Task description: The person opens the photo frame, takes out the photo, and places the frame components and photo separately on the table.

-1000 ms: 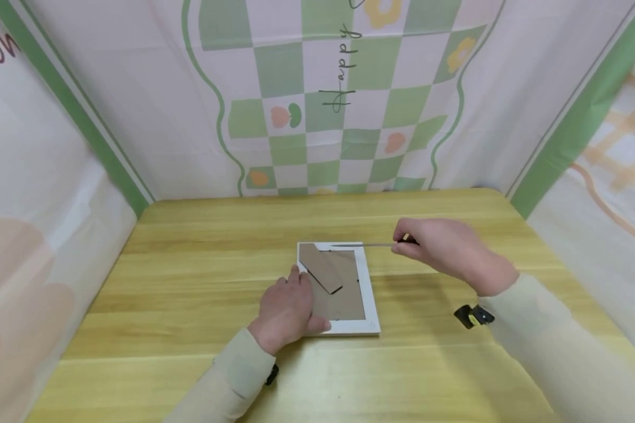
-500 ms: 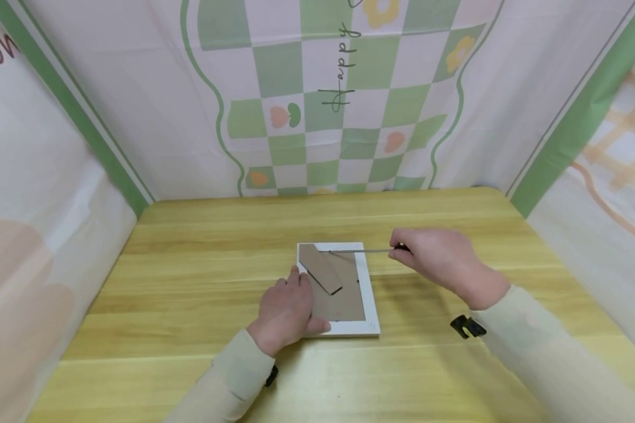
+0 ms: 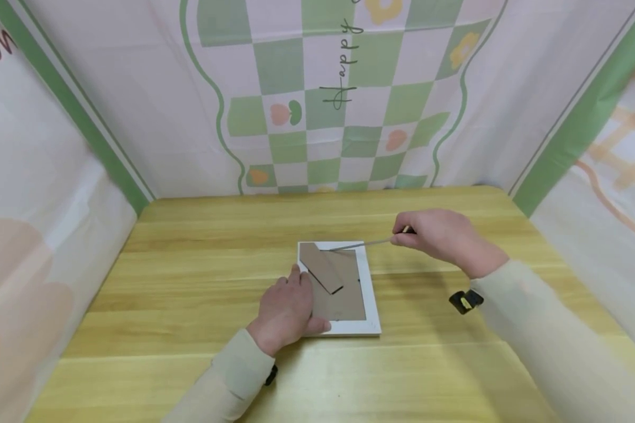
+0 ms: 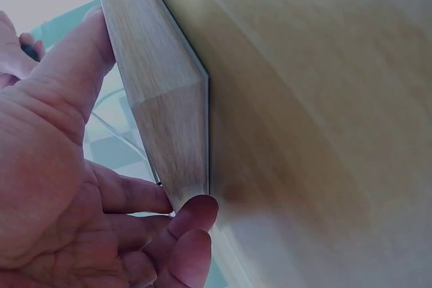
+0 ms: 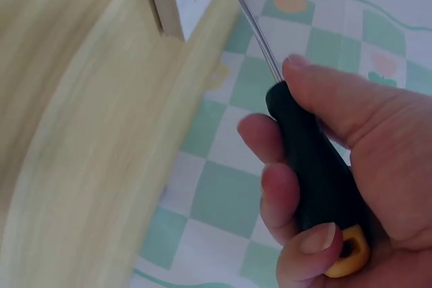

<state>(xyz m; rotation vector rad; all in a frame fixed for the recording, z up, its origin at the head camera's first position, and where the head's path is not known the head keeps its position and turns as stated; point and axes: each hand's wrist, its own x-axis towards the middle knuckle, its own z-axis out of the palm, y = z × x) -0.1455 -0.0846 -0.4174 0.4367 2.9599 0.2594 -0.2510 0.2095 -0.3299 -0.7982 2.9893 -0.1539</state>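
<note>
A white picture frame (image 3: 371,305) lies face down, its brown backing board (image 3: 344,305) and angled stand flap (image 3: 320,267) showing. My left hand (image 3: 286,308) grips the frame's near left corner, thumb along the near edge and fingers over the left side. Seen from the left wrist, the frame's wood-grained side (image 4: 169,99) sits between thumb and fingers. My right hand (image 3: 444,238) holds a screwdriver (image 5: 314,166) with a dark handle and yellow end, fingers wrapped round it. The shaft (image 3: 362,244) slants down leftward, its tip at the board's far edge beside the flap.
The frame lies on a wood-grain table (image 3: 190,264). A white cloth with green checks (image 3: 325,147) hangs behind the table's far edge, and printed cloths (image 3: 47,235) close off the left and right sides. Small dark metal tabs (image 3: 358,280) mark the backing's edge.
My right hand first dropped toward me, bringing the screwdriver tip to the backing's far edge. It has since risen, tilting the handle up while the tip stays there. The left hand holds still.
</note>
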